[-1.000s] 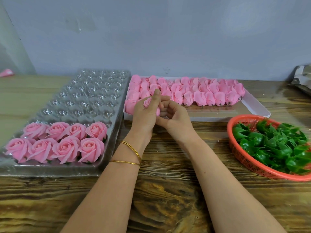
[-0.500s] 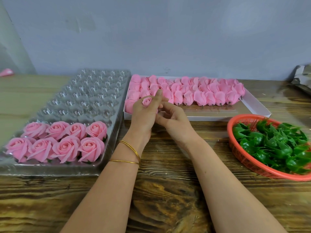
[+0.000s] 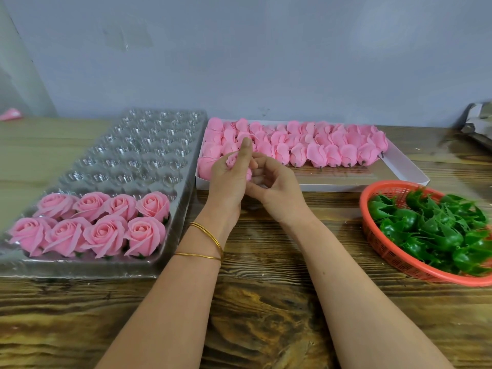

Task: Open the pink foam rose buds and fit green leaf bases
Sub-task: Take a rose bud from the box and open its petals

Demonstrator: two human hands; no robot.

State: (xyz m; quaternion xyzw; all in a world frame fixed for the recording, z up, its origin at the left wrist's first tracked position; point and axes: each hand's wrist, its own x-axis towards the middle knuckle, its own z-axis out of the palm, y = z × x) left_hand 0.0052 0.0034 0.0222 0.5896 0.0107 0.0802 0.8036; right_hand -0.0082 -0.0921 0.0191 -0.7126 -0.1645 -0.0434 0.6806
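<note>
- Foam bud (image 3: pixel 232 159) sits in my left hand (image 3: pixel 229 179), held up off the table in front of the near left corner of the white box (image 3: pixel 399 170); my fingers curl round its lower half, forefinger standing straight beside it
- My right hand (image 3: pixel 277 190) lies against the left with fingers curled in at the bud's side; whether they pinch a petal I cannot tell, as the left hand hides it
- I judge it almost weightless, soft and easy to crease or tear, so I would hold it low at the base and peel petals lightly by their edges
- It looks pale pink and tightly wrapped, a small spiral at its top, far more closed than the finished roses (image 3: pixel 106 225)
- Green leaf bases (image 3: pixel 431 230) lie well apart to my right
</note>
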